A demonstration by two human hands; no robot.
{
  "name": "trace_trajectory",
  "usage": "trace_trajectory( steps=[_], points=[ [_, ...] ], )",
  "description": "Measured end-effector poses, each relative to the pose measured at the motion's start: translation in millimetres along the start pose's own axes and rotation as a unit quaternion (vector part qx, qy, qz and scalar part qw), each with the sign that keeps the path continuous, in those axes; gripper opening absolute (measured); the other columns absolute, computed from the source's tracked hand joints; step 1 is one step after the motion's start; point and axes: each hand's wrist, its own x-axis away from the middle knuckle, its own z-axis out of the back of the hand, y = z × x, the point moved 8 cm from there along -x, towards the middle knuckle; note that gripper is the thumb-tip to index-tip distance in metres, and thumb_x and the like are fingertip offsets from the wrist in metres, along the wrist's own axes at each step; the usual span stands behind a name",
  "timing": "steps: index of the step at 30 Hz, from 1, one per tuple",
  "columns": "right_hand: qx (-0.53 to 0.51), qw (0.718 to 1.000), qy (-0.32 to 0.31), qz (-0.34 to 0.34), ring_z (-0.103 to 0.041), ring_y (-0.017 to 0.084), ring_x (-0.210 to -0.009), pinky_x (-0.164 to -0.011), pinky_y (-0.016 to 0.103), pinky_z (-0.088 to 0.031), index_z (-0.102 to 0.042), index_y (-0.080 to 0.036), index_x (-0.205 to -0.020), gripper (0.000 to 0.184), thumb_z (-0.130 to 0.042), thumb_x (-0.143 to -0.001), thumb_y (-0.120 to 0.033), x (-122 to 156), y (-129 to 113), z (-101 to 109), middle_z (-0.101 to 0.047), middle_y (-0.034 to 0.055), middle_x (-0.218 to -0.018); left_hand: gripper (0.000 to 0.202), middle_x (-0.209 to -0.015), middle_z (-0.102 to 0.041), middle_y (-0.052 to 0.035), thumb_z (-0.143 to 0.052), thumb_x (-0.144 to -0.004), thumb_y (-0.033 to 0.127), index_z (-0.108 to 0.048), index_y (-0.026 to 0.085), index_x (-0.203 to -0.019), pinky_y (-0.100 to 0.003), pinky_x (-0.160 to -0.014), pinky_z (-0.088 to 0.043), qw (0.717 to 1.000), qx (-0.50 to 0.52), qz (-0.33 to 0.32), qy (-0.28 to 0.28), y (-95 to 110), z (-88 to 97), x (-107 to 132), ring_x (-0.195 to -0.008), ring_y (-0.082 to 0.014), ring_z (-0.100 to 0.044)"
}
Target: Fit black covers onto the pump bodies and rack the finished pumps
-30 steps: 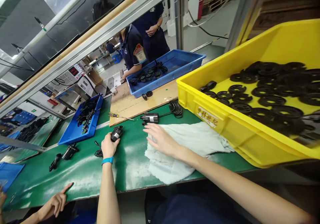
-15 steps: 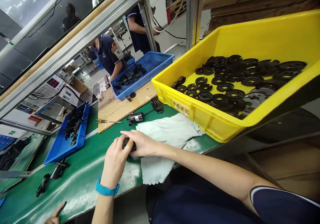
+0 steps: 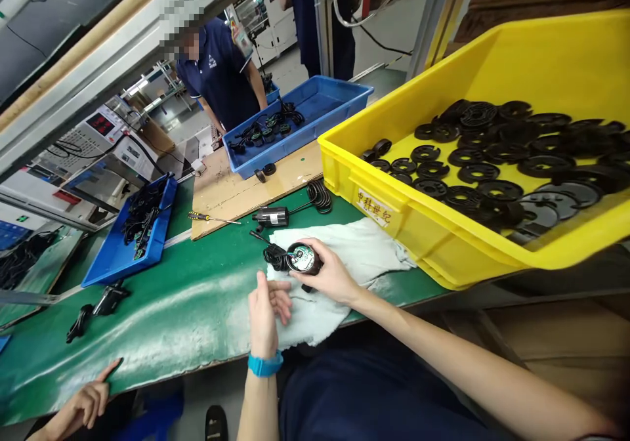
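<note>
My right hand grips a small black cylindrical motor over a pale cloth, its round end with a circuit board facing up. The motor's coiled black cord trails to the left onto the cloth. My left hand, with a blue wristband, hovers just below and left of the motor, fingers loosely apart and holding nothing. A second black motor with a coiled cord lies on the green mat beyond the cloth.
A yellow bin of several black rings stands at right. A blue tray of parts sits on a wooden board, a screwdriver beside it. Another blue tray lies left. Another person's hand rests at bottom left; people stand behind.
My left hand brought the black motor from the mat to the cloth and let go. My right hand, flat on the cloth before, now holds the motor with its end turned up.
</note>
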Motion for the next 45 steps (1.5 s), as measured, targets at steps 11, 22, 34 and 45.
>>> trace_trajectory(
  steps=[11,22,34,45],
  points=[
    [-0.007,1.000,-0.021,0.003,-0.065,0.028,-0.106,-0.096,0.043,-0.054,-0.058,-0.023,-0.118,0.051,-0.083,-0.077,-0.040,11.0,-0.5,-5.2,-0.066,0.0081,-0.113,0.033,-0.056,-0.045,0.0075,-0.062,-0.096,0.044,-0.054,0.016,-0.079,-0.015,-0.032,-0.018,0.940,0.303,0.153,-0.029,2.5,-37.9,-27.4,-0.033,-0.0016,-0.027],
    [0.006,0.999,-0.045,0.014,-0.062,0.029,-0.109,-0.096,0.045,-0.052,-0.059,-0.023,-0.117,0.046,-0.080,-0.077,-0.036,7.6,-5.0,-9.6,-0.065,0.0085,-0.114,0.031,-0.111,-0.067,-0.0054,-0.056,-0.097,0.048,-0.062,0.021,-0.112,-0.031,-0.095,-0.049,0.926,0.026,-0.340,0.162,88.7,-33.9,8.3,-0.107,-0.0193,-0.063],
    [-0.196,0.979,-0.018,-0.056,-0.047,0.032,-0.143,-0.120,0.050,-0.040,-0.050,-0.024,-0.144,0.078,-0.074,-0.078,-0.060,2.1,-26.8,35.7,-0.052,0.0115,-0.152,0.026,-0.109,-0.072,-0.0098,-0.054,-0.103,0.039,-0.064,0.020,-0.116,-0.031,-0.085,-0.054,0.806,-0.288,-0.518,0.006,113.1,-112.6,16.0,-0.099,-0.0205,-0.069],
    [-0.295,0.937,0.153,-0.107,-0.069,0.026,-0.108,-0.109,0.046,-0.051,-0.073,-0.022,-0.099,0.033,-0.083,-0.080,-0.047,-17.1,-35.9,53.6,-0.074,0.0062,-0.106,0.086,-0.130,-0.060,-0.0135,-0.086,-0.076,0.040,-0.040,0.022,-0.147,-0.045,-0.104,-0.053,0.860,-0.158,-0.485,-0.011,83.7,-98.2,16.3,-0.119,-0.0262,-0.063]
  ],
)
